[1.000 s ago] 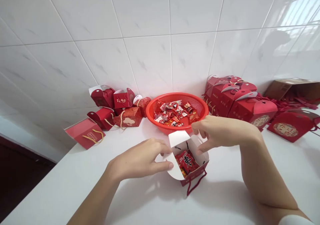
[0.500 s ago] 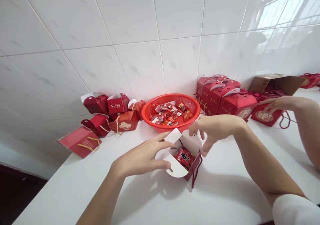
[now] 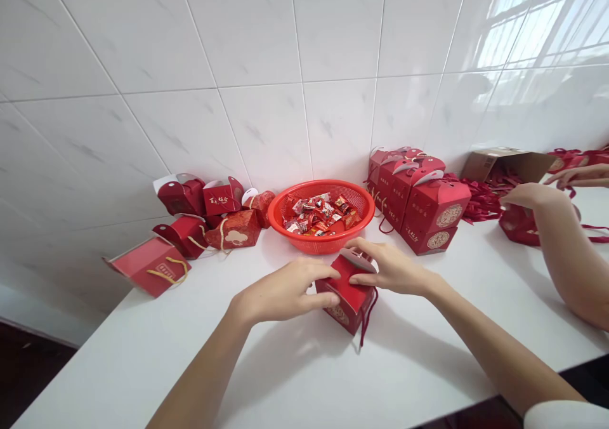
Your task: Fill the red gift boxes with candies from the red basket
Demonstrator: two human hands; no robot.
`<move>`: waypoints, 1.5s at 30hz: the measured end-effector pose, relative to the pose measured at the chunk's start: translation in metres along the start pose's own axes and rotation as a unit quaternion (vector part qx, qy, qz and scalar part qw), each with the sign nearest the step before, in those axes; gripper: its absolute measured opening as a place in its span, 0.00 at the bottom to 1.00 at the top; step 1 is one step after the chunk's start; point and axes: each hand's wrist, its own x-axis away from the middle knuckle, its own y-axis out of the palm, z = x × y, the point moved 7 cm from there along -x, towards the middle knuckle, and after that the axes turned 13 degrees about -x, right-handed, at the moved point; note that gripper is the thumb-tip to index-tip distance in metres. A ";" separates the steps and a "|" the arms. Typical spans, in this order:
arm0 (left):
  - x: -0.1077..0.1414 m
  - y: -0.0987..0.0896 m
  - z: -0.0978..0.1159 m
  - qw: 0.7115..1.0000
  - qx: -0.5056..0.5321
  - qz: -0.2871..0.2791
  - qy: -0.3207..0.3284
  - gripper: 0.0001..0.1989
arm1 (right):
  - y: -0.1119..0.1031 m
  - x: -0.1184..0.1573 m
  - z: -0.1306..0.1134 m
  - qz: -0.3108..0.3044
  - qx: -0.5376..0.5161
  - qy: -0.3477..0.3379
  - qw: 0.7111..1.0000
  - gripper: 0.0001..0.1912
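Observation:
A small red gift box (image 3: 349, 289) stands on the white table in front of me, its top panels folded over so the contents are hidden. A dark red cord hangs from its right side. My left hand (image 3: 295, 289) holds the box's left side, thumb along the near top edge and fingers on the lid. On the upper right, my right hand (image 3: 397, 269) grips the raised scalloped flap (image 3: 358, 261), thumb on the top and fingers behind. Just beyond the box is a red plastic basket (image 3: 321, 245) with several wrapped candies (image 3: 316, 213) in it.
Red gift boxes (image 3: 431, 210) are stacked right of the basket. More boxes (image 3: 223, 197) sit to the left, near the tiled wall. A cardboard carton (image 3: 504, 159) with dark red ribbons lies farther right, where another person's hands (image 3: 533, 197) handle a red box (image 3: 516, 226).
The gift box's white-lined flaps have been folded inward, covering the red packets inside. My hands have closed onto its top. The other person's hands have moved with their box.

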 end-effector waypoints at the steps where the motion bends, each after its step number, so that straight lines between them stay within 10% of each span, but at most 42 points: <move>1: -0.003 0.002 -0.003 1.000 0.001 0.009 -0.008 0.13 | -0.001 0.002 0.000 0.015 -0.036 -0.018 0.999 0.18; 8: -0.017 0.017 -0.024 0.993 0.015 0.065 -0.097 0.16 | 0.007 0.013 0.003 0.037 -0.115 -0.081 0.989 0.21; 21: -0.029 0.035 -0.025 0.994 0.089 0.059 -0.033 0.18 | -0.003 0.019 -0.010 0.083 0.005 -0.088 0.993 0.18; 40: -0.030 0.061 -0.011 0.958 0.175 0.145 -0.176 0.18 | 0.038 0.075 -0.004 0.078 0.118 0.127 0.982 0.39; 45: -0.037 0.097 0.021 0.892 0.447 -0.007 -0.069 0.29 | 0.042 0.114 0.011 0.228 0.107 0.189 0.949 0.36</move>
